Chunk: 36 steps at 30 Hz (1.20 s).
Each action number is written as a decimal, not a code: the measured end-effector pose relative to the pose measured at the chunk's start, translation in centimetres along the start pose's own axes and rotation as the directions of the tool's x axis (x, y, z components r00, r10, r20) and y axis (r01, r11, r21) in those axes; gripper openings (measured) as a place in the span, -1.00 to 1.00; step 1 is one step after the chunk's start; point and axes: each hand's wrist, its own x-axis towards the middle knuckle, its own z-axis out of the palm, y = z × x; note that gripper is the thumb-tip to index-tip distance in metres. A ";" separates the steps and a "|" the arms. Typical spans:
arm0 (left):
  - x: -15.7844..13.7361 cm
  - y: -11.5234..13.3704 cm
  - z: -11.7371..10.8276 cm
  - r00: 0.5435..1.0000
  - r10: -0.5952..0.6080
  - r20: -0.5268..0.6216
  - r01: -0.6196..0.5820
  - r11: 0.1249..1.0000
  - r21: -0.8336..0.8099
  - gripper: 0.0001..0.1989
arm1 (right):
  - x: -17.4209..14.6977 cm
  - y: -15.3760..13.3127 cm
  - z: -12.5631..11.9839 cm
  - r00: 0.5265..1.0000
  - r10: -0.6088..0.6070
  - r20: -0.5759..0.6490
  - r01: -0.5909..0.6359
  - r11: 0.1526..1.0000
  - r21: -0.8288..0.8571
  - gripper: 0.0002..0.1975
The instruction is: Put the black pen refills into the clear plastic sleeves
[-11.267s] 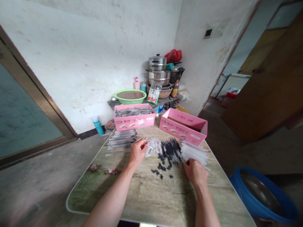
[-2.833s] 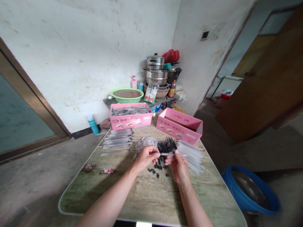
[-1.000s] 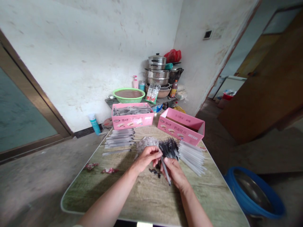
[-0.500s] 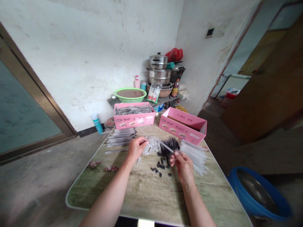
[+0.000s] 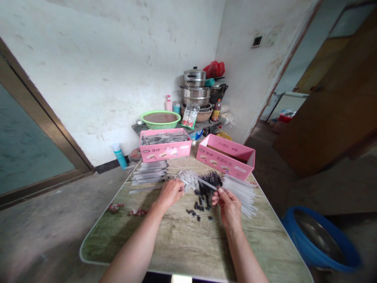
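Note:
My right hand [image 5: 227, 202] pinches a thin translucent tube [image 5: 207, 183], which looks like a pen barrel and points up and left. My left hand [image 5: 170, 193] has its fingers bent together at the near edge of a heap of small white plastic pieces [image 5: 191, 179]; what its fingertips hold is hidden. A bundle of thin black parts [image 5: 214, 179] lies between the hands, with small black caps [image 5: 200, 204] scattered nearer me. More translucent tubes [image 5: 240, 194] lie fanned out beside my right hand. Left of the heap rest stacked greyish sticks, seemingly pens [image 5: 150, 171].
On the table [image 5: 188, 243] stand a pink box [image 5: 166, 151] filled with greyish sticks and a second pink box [image 5: 225, 159]. Behind are a green basin [image 5: 160, 125] and stacked pots [image 5: 196, 93]. A blue tub [image 5: 290, 220] stands right, a spray can [image 5: 119, 156] left.
My left hand has lowered toward the white pieces, its fingers turning down. The right hand keeps the tube in nearly the same place. The view has shifted slightly.

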 end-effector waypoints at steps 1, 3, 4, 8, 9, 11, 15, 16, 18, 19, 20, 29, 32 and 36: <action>0.0 0.0 0.1 1.000 0.012 -0.012 -0.013 1.000 -0.023 -0.88 | 0.0 0.0 0.0 1.000 0.005 0.001 -0.005 1.000 -0.001 -0.74; 0.1 0.0 0.3 0.999 0.017 -0.048 -0.022 0.993 -0.117 -0.89 | -0.1 0.0 0.1 1.000 0.015 0.000 -0.015 1.000 -0.004 -0.72; 0.2 0.1 0.4 0.998 -0.004 -0.067 -0.009 0.981 -0.192 -0.92 | -0.1 0.0 0.1 1.000 0.019 -0.004 -0.019 1.000 -0.005 -0.72; 0.7 0.2 0.7 0.973 -0.220 -0.077 0.120 0.757 -0.643 -0.89 | -0.1 -0.2 0.2 0.999 0.035 -0.007 -0.035 0.999 0.001 -0.70; 0.8 0.3 0.7 0.963 -0.263 -0.055 0.135 0.651 -0.747 -0.82 | -0.1 -0.2 0.3 0.999 0.038 -0.001 -0.038 0.999 0.004 -0.70; 0.8 0.3 0.7 0.956 -0.292 -0.001 0.132 0.436 -0.890 -0.66 | -0.2 -0.2 0.3 0.999 0.047 0.015 -0.047 0.999 0.003 -0.68; 0.7 0.4 0.6 0.955 -0.277 0.102 0.151 0.161 -0.975 -0.54 | -0.3 -0.2 0.3 0.997 0.061 0.036 -0.061 0.998 -0.013 -0.66; 0.7 0.4 0.6 0.951 -0.285 0.120 0.160 0.122 -0.979 -0.56 | -0.3 -0.2 0.3 0.997 0.062 0.038 -0.061 0.998 -0.018 -0.66; 0.7 0.5 0.6 0.940 -0.313 0.132 0.163 0.073 -0.984 -0.58 | -0.3 -0.1 0.2 0.997 0.062 0.039 -0.061 0.998 -0.027 -0.67; 0.7 0.6 0.5 0.935 -0.328 0.132 0.159 0.059 -0.985 -0.58 | -0.2 -0.1 0.2 0.997 0.062 0.041 -0.061 0.998 -0.031 -0.67; 0.7 0.7 0.5 0.931 -0.342 0.130 0.156 0.049 -0.987 -0.58 | -0.2 0.0 0.1 0.997 0.062 0.043 -0.060 0.998 -0.036 -0.67; 0.9 0.7 0.7 0.921 -0.374 0.112 0.137 0.041 -0.990 -0.59 | -0.3 0.0 0.4 0.998 0.051 0.030 -0.048 0.996 -0.081 -0.65; 0.8 0.7 0.8 0.925 -0.362 0.116 0.151 0.071 -0.986 -0.59 | -0.2 0.3 0.2 0.999 0.034 0.025 -0.031 0.995 -0.090 -0.65; 0.7 0.7 0.9 0.933 -0.344 0.106 0.163 0.141 -0.976 -0.60 | -0.2 0.6 0.2 0.999 0.020 0.045 -0.014 0.992 -0.123 -0.67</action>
